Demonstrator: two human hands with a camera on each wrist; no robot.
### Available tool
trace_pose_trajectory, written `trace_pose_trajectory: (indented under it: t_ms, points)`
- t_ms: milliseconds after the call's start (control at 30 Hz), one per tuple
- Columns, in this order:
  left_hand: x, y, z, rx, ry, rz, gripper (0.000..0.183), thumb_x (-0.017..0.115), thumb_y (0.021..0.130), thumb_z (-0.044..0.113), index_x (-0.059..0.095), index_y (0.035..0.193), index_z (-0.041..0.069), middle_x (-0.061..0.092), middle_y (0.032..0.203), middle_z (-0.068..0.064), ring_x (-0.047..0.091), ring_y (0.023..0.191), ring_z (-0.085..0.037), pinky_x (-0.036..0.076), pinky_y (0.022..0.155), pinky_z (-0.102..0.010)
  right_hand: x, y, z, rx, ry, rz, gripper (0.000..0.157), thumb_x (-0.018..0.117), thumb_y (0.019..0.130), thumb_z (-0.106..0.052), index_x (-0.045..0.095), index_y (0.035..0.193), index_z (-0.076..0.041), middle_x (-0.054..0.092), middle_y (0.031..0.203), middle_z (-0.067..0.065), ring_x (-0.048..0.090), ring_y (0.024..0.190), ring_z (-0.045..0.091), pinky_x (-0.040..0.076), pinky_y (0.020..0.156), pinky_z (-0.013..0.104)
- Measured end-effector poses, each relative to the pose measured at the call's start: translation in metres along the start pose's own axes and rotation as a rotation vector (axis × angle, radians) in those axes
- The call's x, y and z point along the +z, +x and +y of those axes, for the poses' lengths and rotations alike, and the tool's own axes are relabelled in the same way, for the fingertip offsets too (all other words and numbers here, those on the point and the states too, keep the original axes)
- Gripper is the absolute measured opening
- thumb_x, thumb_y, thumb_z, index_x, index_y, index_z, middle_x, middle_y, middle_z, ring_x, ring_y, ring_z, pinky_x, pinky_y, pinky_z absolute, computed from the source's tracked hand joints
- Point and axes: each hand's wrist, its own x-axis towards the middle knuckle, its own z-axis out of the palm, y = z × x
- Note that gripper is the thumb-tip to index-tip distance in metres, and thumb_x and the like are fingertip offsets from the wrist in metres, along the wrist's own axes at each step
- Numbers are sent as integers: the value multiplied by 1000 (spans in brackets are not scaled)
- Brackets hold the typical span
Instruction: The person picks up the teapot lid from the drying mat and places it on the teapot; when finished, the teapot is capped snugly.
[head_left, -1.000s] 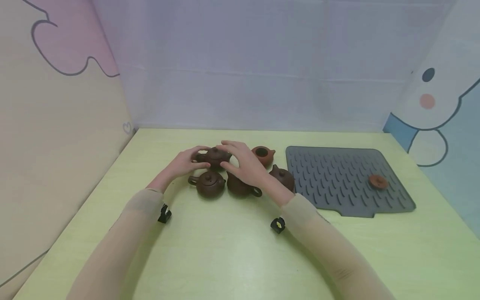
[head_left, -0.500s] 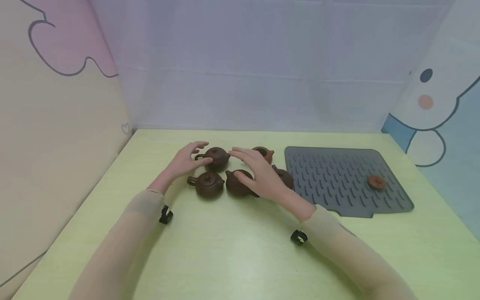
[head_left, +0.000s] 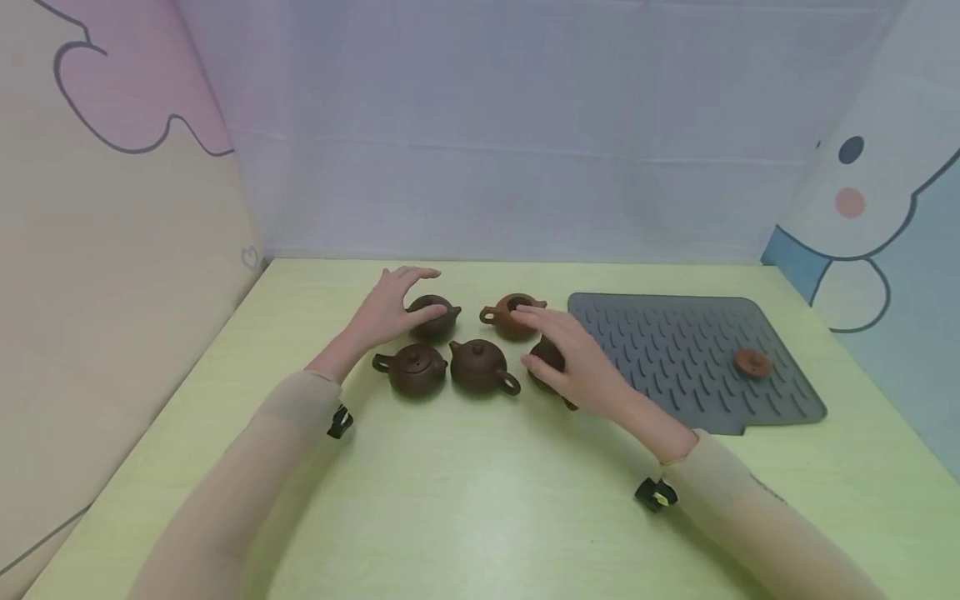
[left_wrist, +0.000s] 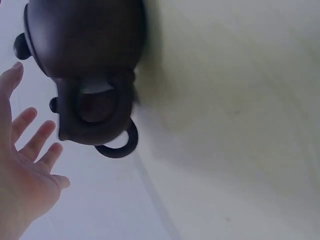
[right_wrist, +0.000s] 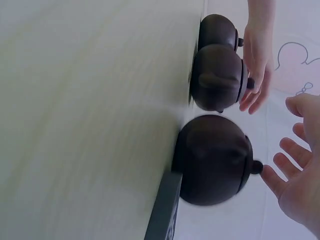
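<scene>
In the head view, my left hand [head_left: 393, 308] is spread over the handle side of the back left dark teapot [head_left: 437, 321], hiding its handle. In the left wrist view its fingers are loose and hold nothing. My right hand [head_left: 576, 362] hovers with parted fingers over the rightmost dark teapot [head_left: 546, 362], covering most of it. In the right wrist view the fingertips are right by that teapot's lid knob [right_wrist: 256, 167]. Between the hands stand a dark teapot [head_left: 478, 367] and, behind it, a lidless reddish teapot [head_left: 513, 321]. Another dark teapot [head_left: 417, 371] stands front left.
A grey ridged mat [head_left: 660, 350] lies on the right side of the pale table [head_left: 450, 500], beside the rightmost teapot. A reddish lid [head_left: 752, 363] rests on it. Cloth walls [head_left: 525, 167] rise behind and at the sides.
My right hand has moved from the back left teapot rightward to the rightmost one, uncovering the middle teapot. My left hand has shifted slightly back and right, its fingers coming off the teapot.
</scene>
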Motion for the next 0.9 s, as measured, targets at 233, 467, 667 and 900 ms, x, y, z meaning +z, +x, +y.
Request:
trace_pose_trajectory:
  t_ms: [233, 467, 667, 900]
  points:
    - [3, 16, 20, 40, -10, -82, 61, 72, 89, 40, 52, 141, 14, 52, 146, -8, 42, 142, -29, 22, 122, -56, -23, -25, 17, 5, -49, 9, 62, 73, 88, -10, 48, 145, -8, 52, 147, 14, 47, 136, 32, 39, 110, 52]
    - [9, 35, 39, 87, 37, -179, 65, 70, 90, 42, 48, 145, 17, 48, 150, -7, 43, 141, -28, 37, 116, -47, -51, -49, 39, 93, -108, -21, 75, 74, 89, -13, 37, 153, -16, 45, 153, 13, 43, 137, 35, 39, 107, 57]
    - [18, 48, 50, 80, 51, -277, 69, 72, 89, 40, 44, 148, 17, 44, 152, -8, 50, 134, -29, 42, 110, -48, -76, -70, 58, 156, -137, -9, 78, 75, 87, -13, 35, 154, -18, 43, 155, 15, 41, 137, 41, 36, 104, 64]
    - [34, 53, 64, 68, 90, -390, 73, 70, 91, 39, 37, 152, 19, 43, 152, -8, 50, 135, -30, 45, 108, -46, -109, -96, 80, 235, -180, 18, 80, 76, 86, -14, 35, 154, -20, 43, 154, 16, 39, 139, 42, 33, 104, 67]
